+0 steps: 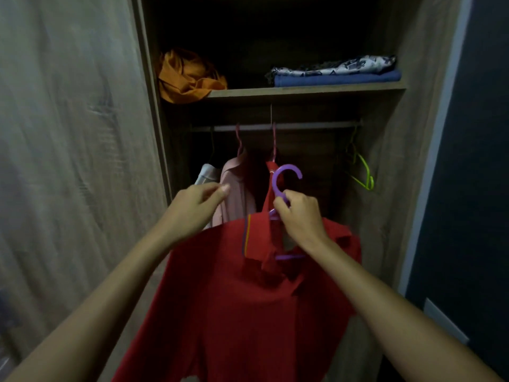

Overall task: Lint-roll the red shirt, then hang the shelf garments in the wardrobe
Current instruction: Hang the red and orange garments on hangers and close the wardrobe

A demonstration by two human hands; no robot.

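1. Right hand point(298, 216) pinches the neck of the purple hanger point(285, 180), just under its hook; the red shirt point(248, 299) hangs from this hanger in front of the wardrobe opening.
2. Left hand point(198, 205) is beside the shirt's shoulder, fingers curled with the tips together; whether it holds cloth I cannot tell.
3. It seems the shirt is going to the rail point(303, 126).
4. Next move calls for lifting the hook over the rail, into the free gap before the green hanger point(363, 172).
5. On the shelf point(303, 92) wait the orange garment point(187, 77) and the folded pile point(336, 74).

Red shirt point(248, 312) on purple hanger point(283, 183)
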